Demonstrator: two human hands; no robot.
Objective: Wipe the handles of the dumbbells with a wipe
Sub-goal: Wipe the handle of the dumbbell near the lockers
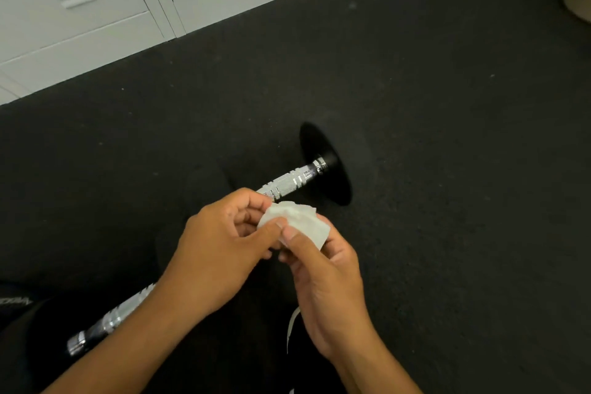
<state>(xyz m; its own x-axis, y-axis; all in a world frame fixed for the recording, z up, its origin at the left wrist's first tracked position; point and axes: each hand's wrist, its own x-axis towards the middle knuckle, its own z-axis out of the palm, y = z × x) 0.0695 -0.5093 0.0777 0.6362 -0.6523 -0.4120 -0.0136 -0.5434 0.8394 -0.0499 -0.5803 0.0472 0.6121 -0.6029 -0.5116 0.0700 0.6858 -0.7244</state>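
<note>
A crumpled white wipe [295, 223] is pinched between both hands in the middle of the view. My left hand [220, 249] holds its left edge with thumb and fingers. My right hand [323, 275] grips its lower right part. Just behind the hands lies a dumbbell with a knurled chrome handle [289, 184] and a black end plate [326, 163] on the dark floor. A second chrome handle [108, 321] lies at the lower left, partly hidden under my left forearm.
Dark rubber floor [447, 137] stretches to the right and behind. Pale grey lockers [96, 9] line the upper left. A tan object [579, 0] shows at the top right edge. Dark clothing fills the bottom.
</note>
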